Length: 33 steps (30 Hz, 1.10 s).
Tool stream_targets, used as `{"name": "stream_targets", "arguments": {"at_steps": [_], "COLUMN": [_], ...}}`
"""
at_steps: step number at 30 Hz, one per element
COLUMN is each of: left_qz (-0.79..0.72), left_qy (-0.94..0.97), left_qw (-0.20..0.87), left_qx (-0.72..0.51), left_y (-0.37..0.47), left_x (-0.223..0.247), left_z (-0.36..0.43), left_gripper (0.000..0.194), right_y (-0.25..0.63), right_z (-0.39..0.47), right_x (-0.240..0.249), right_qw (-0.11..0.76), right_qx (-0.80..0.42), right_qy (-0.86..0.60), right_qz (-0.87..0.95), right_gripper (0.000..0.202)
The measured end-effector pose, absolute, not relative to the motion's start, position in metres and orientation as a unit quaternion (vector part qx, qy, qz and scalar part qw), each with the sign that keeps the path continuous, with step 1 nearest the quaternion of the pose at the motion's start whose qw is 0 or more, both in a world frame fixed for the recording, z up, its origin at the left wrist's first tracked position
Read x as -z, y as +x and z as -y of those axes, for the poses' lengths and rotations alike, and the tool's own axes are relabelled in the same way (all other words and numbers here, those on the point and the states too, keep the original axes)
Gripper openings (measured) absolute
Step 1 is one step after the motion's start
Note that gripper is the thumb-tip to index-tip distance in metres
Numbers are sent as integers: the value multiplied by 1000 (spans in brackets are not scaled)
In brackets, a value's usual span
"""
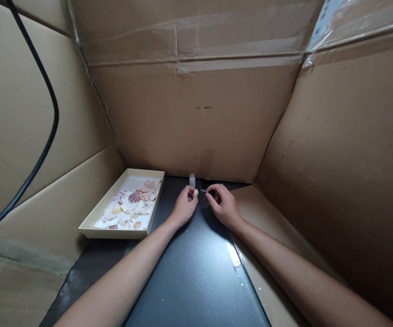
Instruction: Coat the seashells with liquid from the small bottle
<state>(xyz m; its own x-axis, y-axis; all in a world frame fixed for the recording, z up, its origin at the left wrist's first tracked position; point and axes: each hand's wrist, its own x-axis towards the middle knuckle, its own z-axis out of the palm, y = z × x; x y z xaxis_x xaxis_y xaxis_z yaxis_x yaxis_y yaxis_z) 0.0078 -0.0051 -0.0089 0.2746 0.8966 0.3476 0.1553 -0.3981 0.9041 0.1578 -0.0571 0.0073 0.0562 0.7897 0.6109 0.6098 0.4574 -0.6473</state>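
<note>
My left hand (185, 205) is closed, pinching a small whitish piece (196, 192) that looks like a shell. My right hand (224, 205) is closed on a thin applicator (203, 190) with a dark end inside the fingers. Its tip points left, close to the whitish piece; whether they touch I cannot tell. Just beyond my left fingertips a small clear bottle (192, 180) stands upright without a cap, its lower part hidden by the hand. Left of my left hand lies a cream tray (114, 234) holding many shells (134, 197), white, tan and purplish.
A dark, glossy tabletop (189, 281) lies under both hands. Brown cardboard walls (182, 122) enclose the left, back and right, with a cardboard sheet (254, 209) along the right side of the table. A black cable (55, 109) hangs at the upper left.
</note>
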Motion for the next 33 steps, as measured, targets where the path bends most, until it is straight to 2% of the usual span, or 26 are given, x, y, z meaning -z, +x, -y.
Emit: {"name": "stream_targets", "arguments": {"at_steps": [11,23,33], "left_qz": [-385,-394,-395], "left_qy": [709,714,713], "left_qw": [369,341,352], "left_qx": [-463,-468,-460], "left_y": [7,5,6], "left_x": [11,13,10], "left_z": [3,1,4], "left_gripper": [11,3,7], "right_y": [156,156,156], "right_z": [57,58,58], "right_x": [-7,-8,-6], "right_qw": [515,512,506], "right_qx": [-85,-98,-88], "right_qy": [-506,-494,-510], "right_qz": [687,696,690], "right_gripper": [12,13,16]}}
